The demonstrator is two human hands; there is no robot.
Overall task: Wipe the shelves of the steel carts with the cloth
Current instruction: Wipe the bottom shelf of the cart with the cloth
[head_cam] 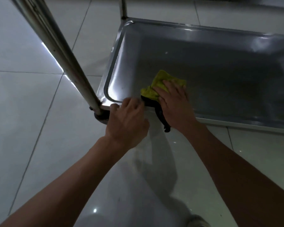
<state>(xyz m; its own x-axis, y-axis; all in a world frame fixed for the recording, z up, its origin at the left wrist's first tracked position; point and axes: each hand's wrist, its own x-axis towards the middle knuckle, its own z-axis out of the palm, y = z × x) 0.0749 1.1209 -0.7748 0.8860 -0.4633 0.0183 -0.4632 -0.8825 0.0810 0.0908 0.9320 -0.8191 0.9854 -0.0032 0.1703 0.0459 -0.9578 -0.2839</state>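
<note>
A yellow cloth (157, 82) lies crumpled on the low steel shelf (220, 76) of a cart, near its front left corner. My right hand (174, 102) presses flat on the cloth with straight fingers. My left hand (128, 122) grips the shelf's front rim beside the corner post, fingers curled over the edge. A black strap or clip (161, 115) hangs over the rim between my two hands.
The cart's steel corner post (59, 51) rises diagonally at the left, with a caster (100, 117) at its foot. A second post (123, 7) stands at the back corner. Glossy white floor tiles (31, 112) surround the cart. A shoe tip (198, 221) shows at the bottom.
</note>
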